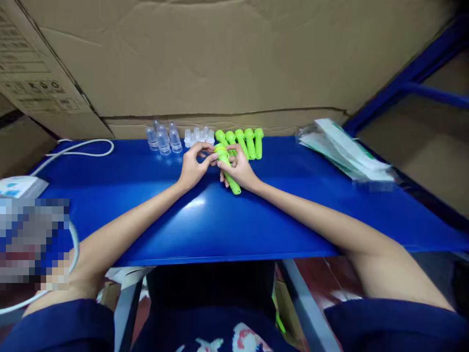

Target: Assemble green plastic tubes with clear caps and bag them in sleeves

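A lime-green plastic flashlight-shaped piece lies aslant in my right hand, whose fingers are wrapped round its upper part. The wide head points away from me and the narrow end toward me. My left hand pinches the rim of that head with thumb and fingers. Just behind my hands stands a row of several similar green pieces, partly hidden by the right hand. Clear bottle-shaped plastic parts stand in a group left of them. Between the two groups are small translucent caps or cups.
The blue tabletop backs onto a cardboard wall. Flat plastic-wrapped packets lie at the right rear. A white cable and a white device are at the left. A blue metal frame stands at the right.
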`<state>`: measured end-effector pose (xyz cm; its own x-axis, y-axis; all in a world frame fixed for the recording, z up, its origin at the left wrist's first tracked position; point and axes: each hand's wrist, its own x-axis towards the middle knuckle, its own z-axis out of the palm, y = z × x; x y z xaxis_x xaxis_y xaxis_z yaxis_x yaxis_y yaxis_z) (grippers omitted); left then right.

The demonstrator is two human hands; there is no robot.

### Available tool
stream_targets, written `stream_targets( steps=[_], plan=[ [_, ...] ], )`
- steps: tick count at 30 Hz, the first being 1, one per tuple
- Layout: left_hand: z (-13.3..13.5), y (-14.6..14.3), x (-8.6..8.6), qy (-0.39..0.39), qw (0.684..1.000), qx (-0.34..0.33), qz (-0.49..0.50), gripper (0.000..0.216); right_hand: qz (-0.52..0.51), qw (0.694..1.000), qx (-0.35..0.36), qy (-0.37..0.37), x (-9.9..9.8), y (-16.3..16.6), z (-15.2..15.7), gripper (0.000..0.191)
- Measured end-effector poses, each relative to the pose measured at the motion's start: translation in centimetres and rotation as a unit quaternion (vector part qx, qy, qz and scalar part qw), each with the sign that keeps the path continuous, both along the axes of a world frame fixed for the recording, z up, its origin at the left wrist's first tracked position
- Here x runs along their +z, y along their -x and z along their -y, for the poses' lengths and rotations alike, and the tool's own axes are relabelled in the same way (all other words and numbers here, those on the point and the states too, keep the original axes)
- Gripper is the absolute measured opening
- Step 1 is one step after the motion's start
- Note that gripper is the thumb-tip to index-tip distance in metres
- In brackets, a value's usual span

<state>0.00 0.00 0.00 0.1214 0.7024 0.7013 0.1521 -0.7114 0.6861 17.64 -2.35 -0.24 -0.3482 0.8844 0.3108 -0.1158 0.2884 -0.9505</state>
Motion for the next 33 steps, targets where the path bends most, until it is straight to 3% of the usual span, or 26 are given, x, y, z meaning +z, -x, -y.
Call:
stream_targets(
  steps=[6,10,15,33],
  plan=[
    [0.5,0.2,0.4,-0.041,0.996,-0.02,-0.08,0.005,0.01,1.0,-0.025,-0.009,-0.1,-0.1,-0.1,0.061],
    [0.8,-0.3,0.3,-0.025,0.998,-0.01,-0.048,0.007,0.005,0.999,-0.036,-0.015,0.0,0.0,-0.1,0.062],
    [0.6,-0.8,-0.3,-0.002,1.0,-0.001,0.005,0.028,-0.011,0.998,-0.053,-0.037,0.5,0.3,0.5,0.064],
    [0.7,-0.5,0.0,0.015,1.0,0.025,0.002,0.023,0.008,0.998,-0.011,-0.061,0.7,0.1,0.8,0.047]
  ],
)
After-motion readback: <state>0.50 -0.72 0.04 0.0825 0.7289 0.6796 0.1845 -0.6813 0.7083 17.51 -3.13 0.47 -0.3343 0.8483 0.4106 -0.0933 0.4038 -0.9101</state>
